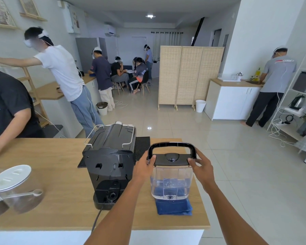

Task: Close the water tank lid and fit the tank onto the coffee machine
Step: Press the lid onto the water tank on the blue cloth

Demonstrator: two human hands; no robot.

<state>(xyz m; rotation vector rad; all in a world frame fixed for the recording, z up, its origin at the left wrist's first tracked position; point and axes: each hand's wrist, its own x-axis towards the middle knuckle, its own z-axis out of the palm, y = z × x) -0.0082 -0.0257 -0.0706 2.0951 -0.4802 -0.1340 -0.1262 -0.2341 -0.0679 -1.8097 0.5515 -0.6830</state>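
Note:
A clear plastic water tank (171,183) stands on a folded blue cloth (174,206) near the right end of the wooden counter. Its black lid (171,159) lies flat on top and its black handle (172,145) stands upright. My left hand (145,165) grips the tank's upper left edge with the thumb on the lid. My right hand (200,165) holds the upper right edge the same way. The black coffee machine (109,161) stands just left of the tank, its back toward me, with an empty bay at its base.
A clear jar (12,190) with a white lid and a scoop sits at the counter's left. A black drip mat (142,145) lies behind the machine, whose cord (96,220) runs off the front edge. A person's arm (5,135) reaches over the far left.

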